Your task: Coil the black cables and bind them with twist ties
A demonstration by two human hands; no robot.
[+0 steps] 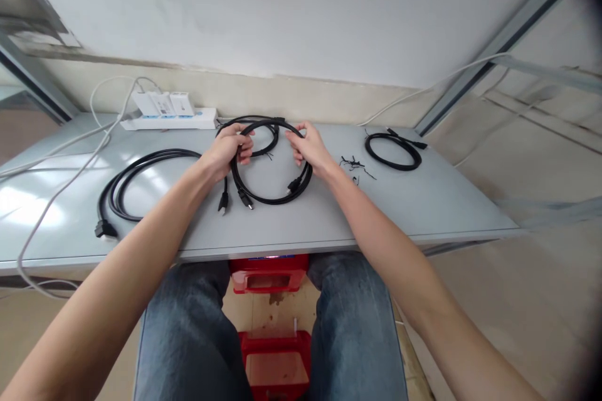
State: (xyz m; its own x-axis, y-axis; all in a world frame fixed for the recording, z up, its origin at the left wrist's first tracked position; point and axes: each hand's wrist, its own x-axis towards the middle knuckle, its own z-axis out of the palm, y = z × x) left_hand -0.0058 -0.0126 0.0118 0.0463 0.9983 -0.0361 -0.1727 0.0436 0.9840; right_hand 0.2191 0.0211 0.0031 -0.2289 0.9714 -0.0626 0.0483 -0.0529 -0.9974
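Between my hands is a black HDMI cable [273, 201], wound into a ring, with both plugs at its near side. My left hand [231, 145] is closed round the ring's upper left. On its upper right, my right hand [308, 147] pinches the coil between thumb and fingers. Behind the ring lies another coiled black cable [254, 118], partly covered by it and my left hand. A looser black cable [123, 178] rests on the left of the table, partly behind my left forearm.
Far right on the grey table [324, 225] sits a coiled black cable [394, 166]. Several short black ties [352, 163] lie scattered beside it. A white power strip [202, 119] with plugged-in chargers [162, 103] stands along the wall; white cords trail left. A red stool [277, 341] is below.
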